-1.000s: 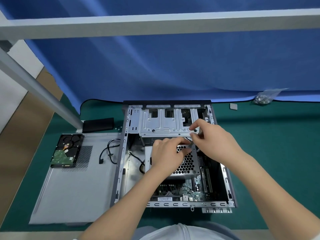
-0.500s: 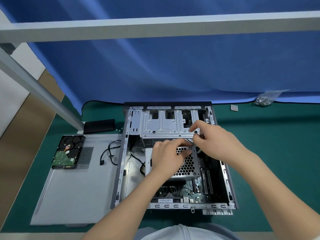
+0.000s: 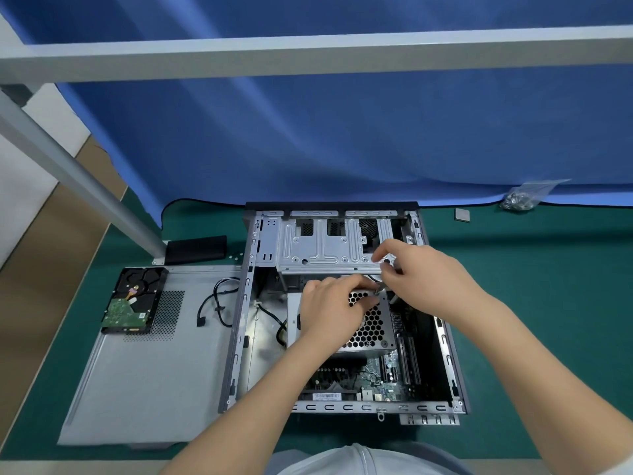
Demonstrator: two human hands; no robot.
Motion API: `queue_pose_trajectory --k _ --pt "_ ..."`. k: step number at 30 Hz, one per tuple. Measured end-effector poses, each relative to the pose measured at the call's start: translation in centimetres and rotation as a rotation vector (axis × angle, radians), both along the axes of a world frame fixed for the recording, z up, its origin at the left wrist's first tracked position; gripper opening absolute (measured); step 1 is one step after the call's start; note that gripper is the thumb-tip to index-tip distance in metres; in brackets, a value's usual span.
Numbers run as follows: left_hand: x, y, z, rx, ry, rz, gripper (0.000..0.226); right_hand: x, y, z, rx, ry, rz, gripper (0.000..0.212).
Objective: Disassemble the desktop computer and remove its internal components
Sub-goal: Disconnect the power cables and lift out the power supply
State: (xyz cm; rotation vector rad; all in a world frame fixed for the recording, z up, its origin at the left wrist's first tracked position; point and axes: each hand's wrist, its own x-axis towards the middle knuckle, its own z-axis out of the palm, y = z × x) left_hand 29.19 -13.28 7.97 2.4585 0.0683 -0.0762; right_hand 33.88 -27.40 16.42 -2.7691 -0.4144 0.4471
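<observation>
Bright even overhead light, soft shadows, wide-angle edge bending, mild blur.

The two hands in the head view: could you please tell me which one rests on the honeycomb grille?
The left hand lies on the grille; the right hand is past its far corner, fingers curled by the drive cage.

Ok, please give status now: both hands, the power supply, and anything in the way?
Left hand resting on power supply, fingers curled at its far edge. Right hand pinching something small there, unclear what. Drive cage close above; black cables beside it.
</observation>
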Motion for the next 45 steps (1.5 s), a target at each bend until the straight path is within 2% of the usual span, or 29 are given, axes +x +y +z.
queue_pose_trajectory --k 3,5,8,11,14,19,24,27,31,34,39,42,45 --pt "0.1 0.0 0.3 -0.019 0.028 -0.029 0.020 0.0 -0.3 0.1 0.008 0.056 0.000 0.016" --pt "0.4 0.0 0.4 -0.040 0.030 -0.035 0.015 0.1 -0.3 0.1 0.002 0.051 -0.031 0.011" --pt "0.8 0.0 0.7 -0.059 0.044 -0.063 0.011 0.4 -0.3 -0.3 0.007 0.021 -0.065 0.021" --pt "1.2 0.1 0.9 -0.098 0.059 -0.087 0.007 0.4 -0.3 -0.5 0.019 0.029 -0.084 0.008" --pt "1.4 0.2 0.9 -0.101 0.073 -0.102 0.004 0.4 -0.4 -0.6 0.124 0.062 -0.121 0.011" --pt "1.4 -0.1 0.9 -0.090 0.078 -0.113 0.009 0.2 -0.2 -1.2 0.238 0.149 -0.191 0.008" --pt "2.0 0.0 1.3 -0.113 0.135 -0.137 0.013 0.1 -0.5 -1.1 0.297 0.154 -0.213 0.016" --pt "2.2 0.1 1.5 -0.244 0.095 -0.110 0.011 0.1 -0.7 -0.7 0.416 0.081 -0.270 0.018" --pt "2.3 1.2 2.4 -0.621 0.058 0.050 0.012 -0.2 -0.7 -0.6 0.683 -0.029 -0.361 0.024" --pt "2.3 3.5 2.7 -0.682 0.037 0.104 0.012 -0.4 0.3 -0.9 0.761 -0.005 -0.306 0.025" --pt "2.2 9.1 2.2 -0.651 -0.054 0.228 0.008 0.3 3.5 -2.6 0.691 0.139 -0.072 0.016" --pt "1.8 13.2 1.3 -0.611 -0.109 0.360 0.007 2.1 6.4 -4.3 0.514 0.223 0.083 0.015" --pt "1.5 17.3 0.0 -0.504 -0.143 0.461 0.005 4.8 9.3 -6.7 0.291 0.185 0.190 0.007"
